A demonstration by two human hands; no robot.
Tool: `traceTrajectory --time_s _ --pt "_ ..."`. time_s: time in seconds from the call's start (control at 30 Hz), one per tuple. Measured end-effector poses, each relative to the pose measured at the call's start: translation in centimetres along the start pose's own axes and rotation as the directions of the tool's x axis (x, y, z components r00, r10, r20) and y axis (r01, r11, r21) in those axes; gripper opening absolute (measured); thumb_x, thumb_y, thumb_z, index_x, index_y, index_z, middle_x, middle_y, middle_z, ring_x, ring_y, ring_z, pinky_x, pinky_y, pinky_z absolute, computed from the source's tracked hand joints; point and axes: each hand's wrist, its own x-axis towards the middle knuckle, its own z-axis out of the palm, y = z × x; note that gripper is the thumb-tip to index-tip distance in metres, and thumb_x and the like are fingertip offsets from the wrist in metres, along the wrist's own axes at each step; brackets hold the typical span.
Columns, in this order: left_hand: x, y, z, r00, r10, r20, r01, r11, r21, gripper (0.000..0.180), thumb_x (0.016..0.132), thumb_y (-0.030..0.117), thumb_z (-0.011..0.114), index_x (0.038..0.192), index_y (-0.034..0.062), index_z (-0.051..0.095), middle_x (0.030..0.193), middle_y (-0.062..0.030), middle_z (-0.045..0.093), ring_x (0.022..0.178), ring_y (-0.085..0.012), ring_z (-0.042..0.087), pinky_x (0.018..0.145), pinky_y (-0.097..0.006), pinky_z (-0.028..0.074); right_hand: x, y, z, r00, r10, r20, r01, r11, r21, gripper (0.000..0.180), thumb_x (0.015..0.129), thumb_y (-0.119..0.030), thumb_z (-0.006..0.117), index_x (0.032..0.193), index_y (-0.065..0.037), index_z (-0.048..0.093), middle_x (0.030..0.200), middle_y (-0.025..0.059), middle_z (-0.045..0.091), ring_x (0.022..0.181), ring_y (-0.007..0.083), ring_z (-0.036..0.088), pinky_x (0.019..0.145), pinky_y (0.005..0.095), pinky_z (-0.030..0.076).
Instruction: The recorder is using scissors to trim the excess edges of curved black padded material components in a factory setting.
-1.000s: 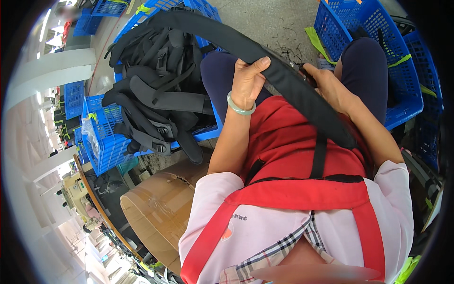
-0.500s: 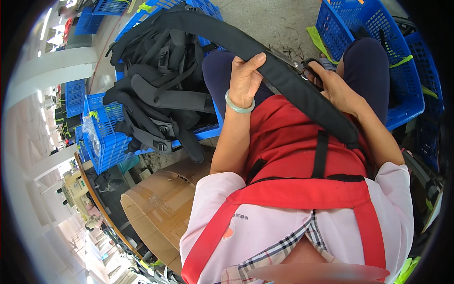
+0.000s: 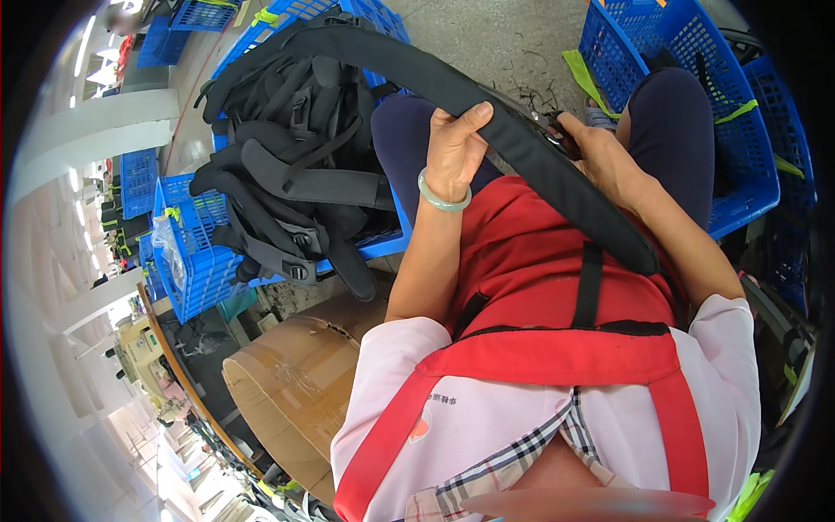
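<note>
A long black padded strap (image 3: 561, 178) stretches from the heap of straps at the upper left, across my thighs, to my red apron. My left hand (image 3: 456, 155) grips its edge between thumb and fingers, with the thumb on top. Beyond the strap, my right hand (image 3: 604, 161) is closed round the dark handles of scissors (image 3: 555, 132). Their metal blades lie along the strap's far edge, pointing up and left, and are partly hidden by it. Whether the blades touch the strap I cannot tell.
At the left a blue crate (image 3: 396, 239) holds a heap of black straps (image 3: 296, 157) with buckles. Blue crates (image 3: 739, 78) stand at the right. A brown cardboard box (image 3: 291, 370) is beside me at the lower left. Dark scraps (image 3: 535, 91) litter the floor.
My left hand has shifted very slightly right with the strap. My right hand and the scissors have moved a little up and left along its far edge.
</note>
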Motion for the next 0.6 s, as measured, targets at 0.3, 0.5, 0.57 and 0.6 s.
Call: traceTrajectory --time_s 0.3,0.5,0.57,0.6 --pt "-0.1 -0.3 0.5 0.998 -0.043 -0.055 0.042 0.998 -0.036 0.017 0.082 -0.009 0.064 0.095 0.003 0.067 0.092 -0.0071 0.069 0.084 -0.019 0.067 0.079 -0.035 0.055 1.1 -0.1 0.3 0.996 -0.078 -0.05 0.08 0.996 0.033 0.03 0.086 -0.02 0.065 0.1 0.002 0.051 0.08 0.0274 0.059 0.077 0.0447 0.059 0.066 0.0439 0.046" --pt "0.6 -1.1 0.9 0.994 -0.099 -0.054 0.095 0.993 -0.069 0.018 0.082 -0.007 0.066 0.097 0.0027 0.066 0.093 -0.0056 0.068 0.086 -0.0164 0.065 0.08 -0.031 0.053 1.5 0.8 0.5 0.975 0.15 -0.165 -0.055 0.879 0.473 0.031 0.088 -0.027 0.068 0.094 0.0 0.055 0.076 0.0093 0.061 0.068 0.0179 0.055 0.063 0.0304 0.044" --pt "1.1 -1.8 1.5 0.988 -0.089 -0.127 0.101 0.991 0.092 0.019 0.081 -0.005 0.069 0.098 0.0022 0.065 0.094 -0.0037 0.067 0.085 -0.0149 0.064 0.078 -0.029 0.051 0.9 0.8 -1.6 0.932 0.359 -0.041 -0.257 0.739 0.623 0.029 0.087 -0.027 0.069 0.093 -0.001 0.057 0.076 0.0025 0.058 0.073 0.0096 0.052 0.064 0.0262 0.043" --pt "1.4 -2.3 2.0 0.988 -0.09 -0.122 0.107 0.984 0.143 0.019 0.081 -0.001 0.071 0.098 0.0027 0.066 0.094 -0.0013 0.066 0.084 -0.0122 0.063 0.076 -0.027 0.05 0.8 0.8 -1.9 0.963 0.259 -0.075 -0.172 0.805 0.568 0.029 0.086 -0.027 0.07 0.092 -0.001 0.058 0.076 0.0021 0.058 0.073 0.0089 0.051 0.064 0.0256 0.043"
